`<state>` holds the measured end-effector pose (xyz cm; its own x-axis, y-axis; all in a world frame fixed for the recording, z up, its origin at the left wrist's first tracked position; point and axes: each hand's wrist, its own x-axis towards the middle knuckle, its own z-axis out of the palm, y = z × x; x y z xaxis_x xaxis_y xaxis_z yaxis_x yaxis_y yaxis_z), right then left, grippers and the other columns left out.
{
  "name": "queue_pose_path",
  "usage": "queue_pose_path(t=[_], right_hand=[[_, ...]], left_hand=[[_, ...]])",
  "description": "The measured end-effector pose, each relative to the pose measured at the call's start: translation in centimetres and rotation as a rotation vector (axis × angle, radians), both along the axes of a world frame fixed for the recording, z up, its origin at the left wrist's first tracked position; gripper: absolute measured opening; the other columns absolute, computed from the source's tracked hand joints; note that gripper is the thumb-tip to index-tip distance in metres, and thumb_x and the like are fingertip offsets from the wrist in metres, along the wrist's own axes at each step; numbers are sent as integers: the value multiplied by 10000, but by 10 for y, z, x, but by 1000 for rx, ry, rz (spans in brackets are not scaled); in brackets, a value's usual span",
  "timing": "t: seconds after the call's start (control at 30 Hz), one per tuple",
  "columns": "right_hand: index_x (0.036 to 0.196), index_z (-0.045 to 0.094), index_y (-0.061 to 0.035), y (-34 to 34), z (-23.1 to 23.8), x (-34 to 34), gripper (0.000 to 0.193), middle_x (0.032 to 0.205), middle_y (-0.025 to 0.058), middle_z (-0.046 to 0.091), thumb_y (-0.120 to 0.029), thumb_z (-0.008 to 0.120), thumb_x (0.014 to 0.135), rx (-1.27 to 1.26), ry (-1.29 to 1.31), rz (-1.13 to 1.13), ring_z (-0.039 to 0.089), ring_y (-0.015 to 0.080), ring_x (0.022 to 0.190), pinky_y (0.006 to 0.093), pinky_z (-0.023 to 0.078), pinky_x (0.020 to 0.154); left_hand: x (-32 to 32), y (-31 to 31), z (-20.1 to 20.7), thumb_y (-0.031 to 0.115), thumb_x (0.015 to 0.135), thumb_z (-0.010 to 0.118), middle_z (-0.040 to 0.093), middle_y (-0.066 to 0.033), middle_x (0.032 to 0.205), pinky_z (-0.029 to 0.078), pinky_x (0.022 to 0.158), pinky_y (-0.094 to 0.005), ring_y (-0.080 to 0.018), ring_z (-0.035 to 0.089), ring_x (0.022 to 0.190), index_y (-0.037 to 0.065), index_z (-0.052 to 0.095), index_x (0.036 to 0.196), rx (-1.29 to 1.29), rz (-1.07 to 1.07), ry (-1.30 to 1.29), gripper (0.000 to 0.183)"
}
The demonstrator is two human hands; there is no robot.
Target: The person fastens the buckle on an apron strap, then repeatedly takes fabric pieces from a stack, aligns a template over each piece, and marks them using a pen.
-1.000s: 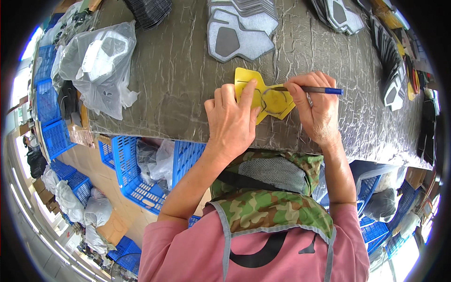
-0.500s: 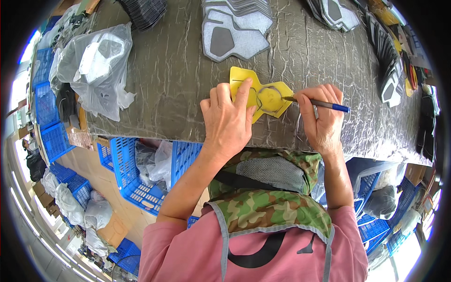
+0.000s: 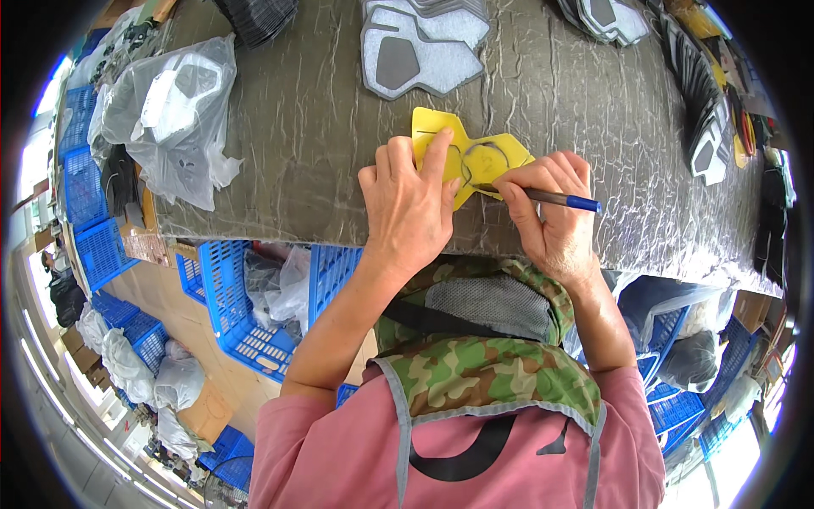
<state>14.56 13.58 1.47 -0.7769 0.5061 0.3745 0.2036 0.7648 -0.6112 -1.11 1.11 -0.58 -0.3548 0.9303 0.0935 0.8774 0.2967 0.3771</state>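
Note:
A yellow angular template (image 3: 487,154), narrow in the middle and marked with dark curved lines, lies on the dark, wrinkled table cover. My left hand (image 3: 405,204) holds it down, the index finger stretched over its left part and the thumb at its near edge. In my right hand (image 3: 555,229) is a blue-capped pen (image 3: 560,198), pinched between thumb and fingers. The pen's tip is at the template's near edge, right of its narrow middle. Whatever lies under the template is hidden.
Beyond the template is a stack of grey-white cut pieces (image 3: 437,64). More cut pieces (image 3: 708,153) fan out at the right. A clear plastic bag (image 3: 199,157) with a white piece lies at the left. Blue crates (image 3: 225,297) stand below the table edge.
My right hand has moved left and nearer, bringing the pen tip from the template's right end to its near edge. My left hand stays on the template.

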Motion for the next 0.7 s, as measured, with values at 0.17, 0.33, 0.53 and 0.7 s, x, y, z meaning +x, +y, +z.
queue_pose_path(t=[0.17, 0.33, 0.53, 0.7], right_hand=[[908, 648, -96, 0, 2, 3, 93, 799, 25, 621, -119, 730, 870, -10, 8, 9, 586, 246, 748, 406, 412, 834], [934, 641, -70, 2, 8, 9, 65, 867, 68, 631, -100, 688, 899, -118, -36, -49, 607, 267, 783, 395, 428, 845], [1012, 623, -2, 16, 9, 4, 113, 916, 126, 605, -86, 635, 939, -447, 25, -207, 624, 311, 811, 365, 521, 742], [1113, 595, -33, 13, -7, 3, 402, 999, 126, 561, -229, 794, 823, -118, -315, -199, 640, 340, 880, 420, 541, 770]], left_hand=[[-1, -1, -1, 239, 919, 664, 461, -115, 1054, 356, 792, -437, -302, 494, 982, 114, 522, 1424, 1, 5, 1, 540], [0, -2, -2, 242, 921, 661, 467, -120, 1068, 353, 806, -448, -316, 490, 1001, 116, 516, 1429, -7, 3, -12, 544], [-22, -11, -13, 96, 949, 594, 536, -58, 1006, 389, 713, -289, -146, 474, 760, 66, 614, 1275, 427, 154, -611, 328], [-40, -22, -20, -1, 978, 510, 570, -130, 1396, 426, 1096, -357, -206, 550, 1277, -38, 576, 1325, 839, 445, -1116, 355]])
